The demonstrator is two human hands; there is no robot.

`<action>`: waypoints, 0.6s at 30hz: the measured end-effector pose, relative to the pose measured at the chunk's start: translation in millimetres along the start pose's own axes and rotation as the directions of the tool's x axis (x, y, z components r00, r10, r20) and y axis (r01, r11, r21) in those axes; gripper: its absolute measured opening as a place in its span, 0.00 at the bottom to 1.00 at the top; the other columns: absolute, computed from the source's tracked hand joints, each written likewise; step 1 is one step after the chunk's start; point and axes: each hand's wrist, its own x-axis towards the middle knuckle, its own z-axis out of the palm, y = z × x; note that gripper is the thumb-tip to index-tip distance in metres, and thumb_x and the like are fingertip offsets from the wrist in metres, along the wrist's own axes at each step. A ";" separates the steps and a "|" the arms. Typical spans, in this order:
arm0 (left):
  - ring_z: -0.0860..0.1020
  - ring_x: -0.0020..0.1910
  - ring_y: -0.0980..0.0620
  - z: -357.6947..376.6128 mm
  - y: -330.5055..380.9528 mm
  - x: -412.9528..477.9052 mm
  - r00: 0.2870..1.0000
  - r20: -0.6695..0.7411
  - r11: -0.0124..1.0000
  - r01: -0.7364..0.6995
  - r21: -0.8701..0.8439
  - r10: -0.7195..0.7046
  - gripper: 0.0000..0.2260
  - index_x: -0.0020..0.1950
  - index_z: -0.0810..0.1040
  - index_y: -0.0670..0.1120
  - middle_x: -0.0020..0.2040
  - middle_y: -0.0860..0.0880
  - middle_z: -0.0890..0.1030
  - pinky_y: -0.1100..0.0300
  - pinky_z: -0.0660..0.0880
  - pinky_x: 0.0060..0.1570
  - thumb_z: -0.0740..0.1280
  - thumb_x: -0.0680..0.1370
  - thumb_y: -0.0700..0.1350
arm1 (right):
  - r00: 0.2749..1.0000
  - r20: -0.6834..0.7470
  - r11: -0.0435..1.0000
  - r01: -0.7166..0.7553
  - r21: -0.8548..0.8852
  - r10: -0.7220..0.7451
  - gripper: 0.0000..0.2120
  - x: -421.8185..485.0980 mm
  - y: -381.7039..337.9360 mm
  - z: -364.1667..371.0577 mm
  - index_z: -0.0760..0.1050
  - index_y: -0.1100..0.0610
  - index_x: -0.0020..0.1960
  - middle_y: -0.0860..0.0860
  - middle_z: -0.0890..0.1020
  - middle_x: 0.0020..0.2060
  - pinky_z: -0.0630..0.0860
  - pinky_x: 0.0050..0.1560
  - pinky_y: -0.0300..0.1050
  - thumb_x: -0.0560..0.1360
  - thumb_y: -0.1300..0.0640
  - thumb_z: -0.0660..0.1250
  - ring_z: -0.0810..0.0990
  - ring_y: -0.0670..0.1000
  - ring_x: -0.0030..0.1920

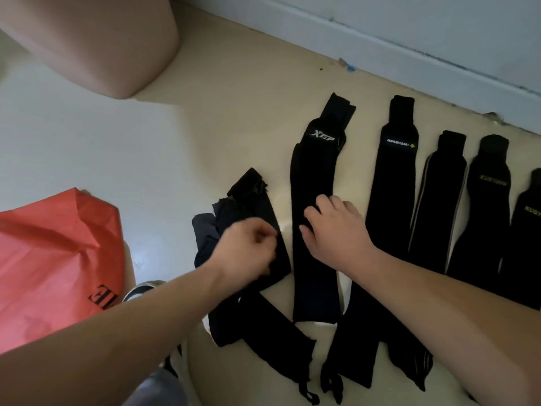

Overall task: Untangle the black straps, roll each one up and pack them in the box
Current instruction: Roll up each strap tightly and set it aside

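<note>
Several black straps lie side by side on the beige floor [234, 112]: one marked XTEP [317, 171], one with a white label [392, 186], a grey-edged one [433, 200] and two with yellow lettering [486, 218]. My right hand [336, 230] rests with spread fingers on the XTEP strap's middle. A tangled heap of straps [234, 206] lies to the left. My left hand [248, 250] hovers on it, blurred, fingers curled; whether it holds a strap is unclear. More straps [269, 338] cross near me. No box is in view.
A crumpled red plastic bag [52, 259] lies at the left, with a round metal rim [143, 288] beside it. A large pink rounded object [102, 39] stands at the top left. A white baseboard [380, 45] runs along the far side.
</note>
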 end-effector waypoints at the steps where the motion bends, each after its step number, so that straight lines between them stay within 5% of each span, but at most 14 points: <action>1: 0.83 0.33 0.52 -11.6 -5.1 7.5 0.993 -0.112 1.000 -0.022 0.019 0.024 0.07 0.50 0.82 0.52 0.39 0.50 0.86 0.62 0.78 0.34 0.66 0.81 0.41 | 1.000 -0.014 0.999 -0.018 -0.035 0.018 0.12 7.2 -5.9 -7.6 0.82 0.57 0.50 0.55 0.80 0.48 0.74 0.50 0.54 0.77 0.47 0.71 0.79 0.59 0.49; 5: 0.81 0.46 0.49 -60.5 -43.1 24.8 0.927 -0.371 0.972 0.128 0.199 -0.046 0.03 0.51 0.76 0.51 0.44 0.55 0.82 0.56 0.73 0.43 0.68 0.79 0.47 | 0.977 0.211 1.000 -0.019 -0.001 0.019 0.13 31.0 -36.6 -40.1 0.81 0.52 0.52 0.52 0.81 0.51 0.72 0.54 0.52 0.83 0.47 0.61 0.79 0.56 0.55; 8: 0.84 0.42 0.48 -76.9 -70.6 12.8 0.935 -0.272 0.889 0.313 0.335 -0.227 0.17 0.48 0.77 0.48 0.37 0.49 0.85 0.54 0.77 0.42 0.70 0.77 0.62 | 0.933 0.359 0.880 -0.168 0.444 -0.003 0.14 34.5 -65.7 -46.6 0.75 0.48 0.44 0.46 0.81 0.40 0.77 0.44 0.48 0.84 0.42 0.61 0.82 0.51 0.44; 12: 0.83 0.42 0.53 -70.6 -82.5 2.1 0.954 -0.151 0.829 0.301 0.471 -0.260 0.25 0.48 0.76 0.50 0.40 0.51 0.85 0.54 0.81 0.43 0.73 0.71 0.71 | 0.876 0.465 0.747 -0.394 0.536 0.128 0.16 23.1 -92.0 -22.7 0.74 0.49 0.61 0.47 0.82 0.49 0.81 0.48 0.49 0.79 0.42 0.71 0.82 0.50 0.47; 15: 0.80 0.42 0.57 -61.0 -74.1 1.7 0.958 -0.146 0.899 0.283 0.335 -0.247 0.24 0.55 0.71 0.49 0.45 0.54 0.80 0.59 0.74 0.36 0.79 0.71 0.61 | 0.757 0.551 0.413 -0.653 0.634 0.351 0.24 25.9 -96.7 -19.3 0.71 0.52 0.68 0.51 0.75 0.62 0.74 0.43 0.41 0.76 0.53 0.77 0.78 0.52 0.53; 18: 0.79 0.43 0.58 -48.1 -70.0 4.1 0.965 -0.132 0.945 0.252 0.209 -0.228 0.26 0.61 0.66 0.50 0.47 0.53 0.80 0.59 0.75 0.36 0.78 0.73 0.54 | 0.631 0.691 0.026 -0.745 0.667 0.354 0.30 33.0 -99.6 -28.9 0.71 0.54 0.72 0.54 0.76 0.66 0.77 0.54 0.45 0.74 0.60 0.79 0.79 0.55 0.60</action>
